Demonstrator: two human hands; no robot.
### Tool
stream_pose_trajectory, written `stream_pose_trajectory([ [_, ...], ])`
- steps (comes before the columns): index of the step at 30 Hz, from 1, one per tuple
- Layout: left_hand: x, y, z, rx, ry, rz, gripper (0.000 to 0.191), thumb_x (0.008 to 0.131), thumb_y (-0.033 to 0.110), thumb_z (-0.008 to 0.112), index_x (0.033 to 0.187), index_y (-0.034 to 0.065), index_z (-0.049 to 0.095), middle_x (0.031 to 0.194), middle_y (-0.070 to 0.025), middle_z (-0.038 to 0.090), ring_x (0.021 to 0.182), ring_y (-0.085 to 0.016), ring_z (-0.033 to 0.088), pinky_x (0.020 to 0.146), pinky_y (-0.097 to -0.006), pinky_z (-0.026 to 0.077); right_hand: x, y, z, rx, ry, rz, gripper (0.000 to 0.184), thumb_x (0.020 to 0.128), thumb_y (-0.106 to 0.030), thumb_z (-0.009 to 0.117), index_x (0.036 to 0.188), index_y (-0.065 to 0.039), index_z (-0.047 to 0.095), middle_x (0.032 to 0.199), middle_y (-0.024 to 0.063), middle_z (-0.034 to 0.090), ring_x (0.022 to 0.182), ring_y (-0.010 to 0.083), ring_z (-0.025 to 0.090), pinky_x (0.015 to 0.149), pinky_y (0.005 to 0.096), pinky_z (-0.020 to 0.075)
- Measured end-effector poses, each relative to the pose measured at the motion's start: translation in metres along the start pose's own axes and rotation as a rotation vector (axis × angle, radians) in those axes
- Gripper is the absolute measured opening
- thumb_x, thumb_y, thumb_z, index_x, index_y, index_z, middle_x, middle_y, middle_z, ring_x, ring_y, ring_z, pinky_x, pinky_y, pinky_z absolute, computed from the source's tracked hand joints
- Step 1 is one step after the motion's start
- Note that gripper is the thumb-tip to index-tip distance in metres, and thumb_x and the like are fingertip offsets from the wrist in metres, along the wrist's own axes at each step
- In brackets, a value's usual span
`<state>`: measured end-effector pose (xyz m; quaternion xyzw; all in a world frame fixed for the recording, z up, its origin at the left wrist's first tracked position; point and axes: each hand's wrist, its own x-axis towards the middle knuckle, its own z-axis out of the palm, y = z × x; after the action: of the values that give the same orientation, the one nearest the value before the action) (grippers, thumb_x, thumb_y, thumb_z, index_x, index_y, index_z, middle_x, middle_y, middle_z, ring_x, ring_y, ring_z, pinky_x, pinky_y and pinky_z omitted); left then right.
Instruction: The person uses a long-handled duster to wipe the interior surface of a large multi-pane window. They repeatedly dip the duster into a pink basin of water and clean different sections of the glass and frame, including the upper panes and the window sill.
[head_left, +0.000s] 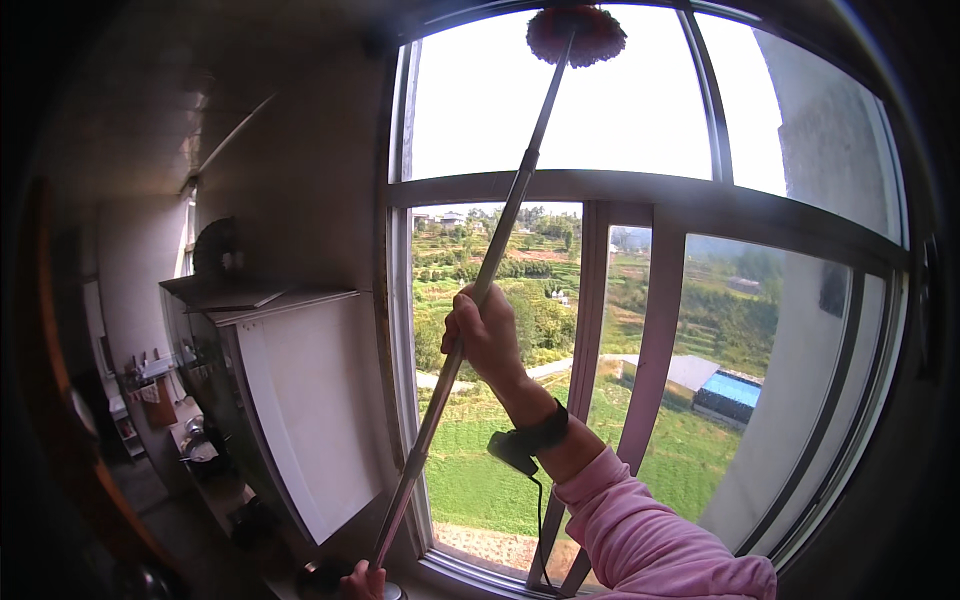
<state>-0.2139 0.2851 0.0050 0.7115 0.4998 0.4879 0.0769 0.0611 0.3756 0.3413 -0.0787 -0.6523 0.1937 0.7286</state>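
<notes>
My right hand (487, 334), below a pink sleeve and a black wrist strap with a small device and cable, grips the middle of a telescopic metal pole (506, 217). Low in the view, my left hand (363, 582) is closed around the pole's lower end. At the pole's top, a round mop head (576, 34) with reddish, shaggy fibres is against or in front of the upper window pane (630, 112), near the top of the frame. The pole slants from lower left to upper right across the window.
A wall cabinet (307, 420) with loose boards (285, 298) on top stands left of the window. Farther left are a counter with cookware (196, 442) and an orange-brown edge (94, 495). Window mullions (649, 360) and a sill cross the right side; fields lie outside.
</notes>
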Motion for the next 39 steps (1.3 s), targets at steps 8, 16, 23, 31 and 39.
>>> stream_pose_trajectory([
  [8, 0.01, -0.036, -0.053, 0.375, 0.199, 0.239, 0.04, 0.098, 0.038, 0.048, 0.1, 0.0002, 0.06, 0.074, -0.0276, 0.061, 0.073, -0.048, 0.06, 0.058, -0.0535, 0.046, -0.004, -0.005, 0.026, 0.121, 0.041, -0.116, 0.009, 0.098, -0.007, 0.041, 0.104, -0.001, 0.04, 0.06, 0.0058, 0.048, 0.045, 0.0147, 0.052, 0.04, 0.0281, 0.0478],
  [16, 0.034, 0.032, -0.015, 0.222, 0.159, -0.029, 0.047, 0.101, 0.041, 0.042, 0.104, -0.0021, 0.061, 0.079, -0.0302, 0.062, 0.078, -0.049, 0.06, 0.061, -0.0531, 0.047, 0.096, 0.035, 0.058, 0.003, -0.102, 0.085, 0.014, 0.098, -0.016, 0.046, 0.094, -0.003, 0.045, 0.061, 0.0066, 0.053, 0.046, 0.017, 0.055, 0.042, 0.0299, 0.0475],
  [23, -0.104, -0.04, 0.038, -0.042, 0.081, -0.161, 0.042, 0.099, 0.035, 0.047, 0.1, -0.0047, 0.06, 0.074, -0.0283, 0.061, 0.075, -0.048, 0.06, 0.059, -0.0505, 0.044, -0.044, 0.085, 0.07, -0.047, -0.213, 0.397, 0.017, 0.097, -0.018, 0.053, 0.095, -0.004, 0.043, 0.065, 0.0077, 0.055, 0.055, 0.018, 0.06, 0.051, 0.0339, 0.0535],
  [31, -0.169, -0.068, 0.033, 0.068, -0.079, -0.419, 0.041, 0.099, 0.034, 0.048, 0.1, -0.0047, 0.059, 0.074, -0.0278, 0.061, 0.074, -0.047, 0.06, 0.059, -0.0498, 0.045, -0.128, 0.084, 0.064, -0.126, -0.276, 0.422, 0.021, 0.094, -0.016, 0.054, 0.095, 0.0, 0.041, 0.069, 0.0103, 0.058, 0.057, 0.0188, 0.063, 0.052, 0.0355, 0.0547],
  [39, -0.047, -0.011, 0.02, -0.072, 0.037, -0.269, 0.04, 0.099, 0.036, 0.047, 0.112, 0.0, 0.058, 0.085, -0.0265, 0.062, 0.082, -0.045, 0.06, 0.066, -0.0492, 0.047, 0.035, 0.07, 0.083, -0.094, -0.134, 0.306, 0.018, 0.096, -0.016, 0.053, 0.092, -0.001, 0.044, 0.067, 0.0071, 0.054, 0.057, 0.0159, 0.059, 0.048, 0.0332, 0.0544],
])
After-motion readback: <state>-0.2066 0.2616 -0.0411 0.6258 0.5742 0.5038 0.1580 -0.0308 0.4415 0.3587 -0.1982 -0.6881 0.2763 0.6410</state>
